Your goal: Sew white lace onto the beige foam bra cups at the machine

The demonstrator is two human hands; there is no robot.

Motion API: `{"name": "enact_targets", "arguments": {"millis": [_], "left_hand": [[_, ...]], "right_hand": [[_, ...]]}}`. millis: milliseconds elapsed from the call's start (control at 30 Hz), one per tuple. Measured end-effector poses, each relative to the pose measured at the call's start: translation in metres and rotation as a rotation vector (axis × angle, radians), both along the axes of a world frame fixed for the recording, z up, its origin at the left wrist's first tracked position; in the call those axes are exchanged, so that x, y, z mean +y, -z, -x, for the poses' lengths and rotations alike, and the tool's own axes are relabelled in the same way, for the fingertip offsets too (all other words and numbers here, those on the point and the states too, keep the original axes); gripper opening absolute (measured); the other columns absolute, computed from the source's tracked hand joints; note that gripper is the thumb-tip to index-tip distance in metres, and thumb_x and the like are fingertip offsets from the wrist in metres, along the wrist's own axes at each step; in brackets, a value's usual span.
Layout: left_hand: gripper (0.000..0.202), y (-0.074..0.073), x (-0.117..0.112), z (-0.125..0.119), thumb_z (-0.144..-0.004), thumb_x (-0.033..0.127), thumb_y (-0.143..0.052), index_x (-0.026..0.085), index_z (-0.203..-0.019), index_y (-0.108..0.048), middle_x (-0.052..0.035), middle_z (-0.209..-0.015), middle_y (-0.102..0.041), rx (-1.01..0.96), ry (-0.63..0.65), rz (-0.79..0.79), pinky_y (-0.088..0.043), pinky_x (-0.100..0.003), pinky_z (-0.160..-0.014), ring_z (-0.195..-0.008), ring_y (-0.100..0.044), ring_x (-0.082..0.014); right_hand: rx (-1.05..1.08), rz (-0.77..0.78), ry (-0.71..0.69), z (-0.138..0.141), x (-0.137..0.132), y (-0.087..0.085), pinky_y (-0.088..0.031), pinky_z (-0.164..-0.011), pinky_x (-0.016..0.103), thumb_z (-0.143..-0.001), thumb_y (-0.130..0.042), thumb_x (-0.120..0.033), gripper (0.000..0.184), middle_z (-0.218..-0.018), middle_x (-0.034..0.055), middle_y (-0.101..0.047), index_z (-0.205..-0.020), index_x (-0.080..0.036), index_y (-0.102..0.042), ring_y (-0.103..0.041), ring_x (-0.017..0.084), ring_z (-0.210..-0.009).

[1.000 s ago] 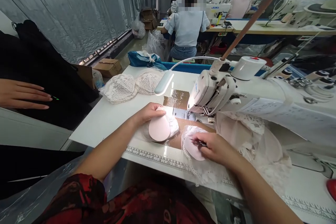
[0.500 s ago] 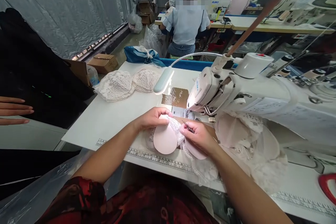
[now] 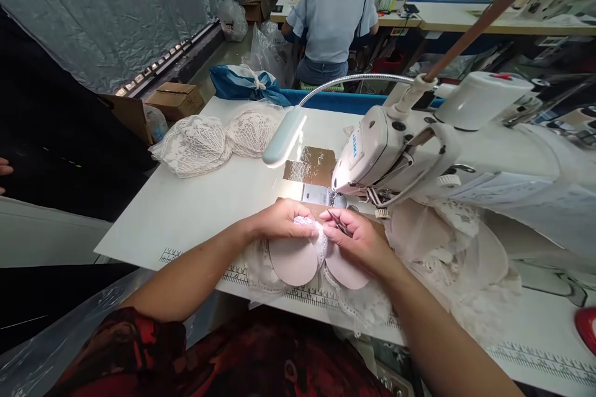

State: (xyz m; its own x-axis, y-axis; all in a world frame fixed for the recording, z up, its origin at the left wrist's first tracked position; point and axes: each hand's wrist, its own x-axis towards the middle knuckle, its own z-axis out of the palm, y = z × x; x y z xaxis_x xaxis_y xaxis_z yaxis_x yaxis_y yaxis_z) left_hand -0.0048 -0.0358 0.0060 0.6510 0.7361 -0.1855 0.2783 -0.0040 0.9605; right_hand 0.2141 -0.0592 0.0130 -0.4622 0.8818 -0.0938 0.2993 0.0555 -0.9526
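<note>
Just in front of the sewing machine (image 3: 386, 149), my left hand (image 3: 284, 221) pinches the upper edge of a bra (image 3: 294, 262) with smooth pale pink cups and white lace. My right hand (image 3: 358, 239) is closed at the middle of the same bra, its fingertips close to those of the left. Small dark thread snips (image 3: 339, 223) lie in the right hand's fingers, points toward the machine; their handles are mostly hidden. Lace edging hangs between and below the cups, over the table's front edge.
Two lace cup pieces (image 3: 193, 146) lie at the table's back left. A lamp (image 3: 284, 136) arches over the table. Pale lace garments (image 3: 451, 260) are heaped under the machine arm. Another person's fingers (image 3: 4, 170) show at the left edge; a seated person (image 3: 330, 18) works ahead.
My left hand has moved in toward the right hand, and the bra's cups now hang lower, side by side. The other person's hand at the left has mostly left view.
</note>
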Motion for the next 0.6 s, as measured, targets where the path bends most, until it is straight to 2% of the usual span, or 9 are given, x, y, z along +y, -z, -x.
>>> {"name": "enact_targets", "arguments": {"millis": [100, 167, 267, 400, 600], "left_hand": [[0.038, -0.002, -0.001, 0.000, -0.078, 0.043, -0.069, 0.011, -0.098, -0.072, -0.0092, -0.093, -0.070, -0.063, 0.013, 0.094, -0.046, -0.026, -0.071, -0.083, -0.061, -0.0187], [0.037, -0.005, -0.002, -0.001, -0.078, 0.042, -0.069, 0.012, -0.100, -0.073, -0.0096, -0.094, -0.070, -0.092, 0.007, 0.140, -0.046, -0.026, -0.072, -0.083, -0.061, -0.0187], [0.034, -0.009, -0.004, -0.002, -0.078, 0.041, -0.070, 0.011, -0.091, -0.074, -0.0071, -0.082, -0.069, -0.101, -0.011, 0.183, -0.044, -0.024, -0.063, -0.072, -0.058, -0.0152], [0.036, -0.009, -0.005, -0.004, -0.076, 0.044, -0.070, 0.008, -0.075, -0.070, -0.0017, -0.063, -0.058, -0.100, 0.004, 0.190, -0.034, -0.021, -0.052, -0.059, -0.047, -0.0099], [0.034, -0.010, -0.005, -0.004, -0.075, 0.042, -0.070, 0.009, -0.069, -0.066, 0.0014, -0.059, -0.049, -0.111, 0.007, 0.209, -0.027, -0.020, -0.050, -0.056, -0.039, -0.0077]], "right_hand": [[-0.019, 0.028, -0.030, -0.006, 0.001, 0.000, -0.049, -0.068, 0.031, -0.092, -0.042, -0.051, 0.041, -0.084, 0.0041, -0.062, -0.114, -0.020, -0.057, -0.057, 0.016, -0.069], [-0.037, 0.020, -0.050, -0.009, 0.002, -0.002, -0.048, -0.069, 0.030, -0.093, -0.041, -0.050, 0.039, -0.088, 0.0046, -0.063, -0.112, -0.021, -0.058, -0.057, 0.016, -0.071], [-0.039, 0.014, -0.097, -0.009, 0.003, -0.004, -0.048, -0.070, 0.030, -0.088, -0.052, -0.049, 0.033, -0.094, 0.0054, -0.065, -0.104, -0.022, -0.062, -0.059, 0.018, -0.080], [-0.023, 0.058, -0.131, -0.004, 0.003, -0.005, -0.046, -0.060, 0.027, -0.086, -0.056, -0.048, 0.031, -0.082, 0.0036, -0.065, -0.096, -0.020, -0.063, -0.058, 0.016, -0.068], [-0.078, -0.048, -0.103, 0.000, 0.000, -0.005, -0.046, -0.065, 0.028, -0.088, -0.054, -0.042, 0.024, -0.085, 0.0041, -0.067, -0.091, -0.020, -0.065, -0.060, 0.017, -0.075]]}}
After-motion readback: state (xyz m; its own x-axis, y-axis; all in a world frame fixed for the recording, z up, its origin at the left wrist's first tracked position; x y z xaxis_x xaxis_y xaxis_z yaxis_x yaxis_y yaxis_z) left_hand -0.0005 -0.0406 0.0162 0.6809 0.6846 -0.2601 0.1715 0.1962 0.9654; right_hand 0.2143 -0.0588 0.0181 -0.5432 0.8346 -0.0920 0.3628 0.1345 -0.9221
